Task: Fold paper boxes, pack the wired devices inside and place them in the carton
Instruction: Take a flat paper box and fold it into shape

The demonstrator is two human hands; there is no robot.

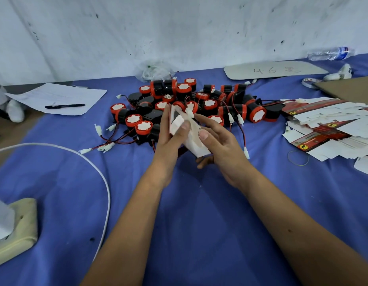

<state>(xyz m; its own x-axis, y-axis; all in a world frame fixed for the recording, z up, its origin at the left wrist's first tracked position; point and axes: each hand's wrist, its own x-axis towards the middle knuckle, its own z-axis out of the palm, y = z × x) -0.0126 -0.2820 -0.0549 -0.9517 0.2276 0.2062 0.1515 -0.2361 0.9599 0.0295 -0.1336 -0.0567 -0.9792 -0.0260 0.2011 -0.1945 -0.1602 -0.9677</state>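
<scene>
Blue counter (189, 213) fills frame. Pile of red-black wired devices (189, 104) centre top. Flat box blanks (327, 129) right. Left hand (168, 139), right hand (218, 145) both clamped on half-folded white paper box (191, 135), frame centre.

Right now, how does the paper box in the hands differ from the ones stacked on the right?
The box in the hands is opened up into a hollow shape and held off the table; the stacked boxes lie flat and unfolded on the blue cloth. The held one shows mostly white, the stack shows red printed panels. Both are white card.
</scene>
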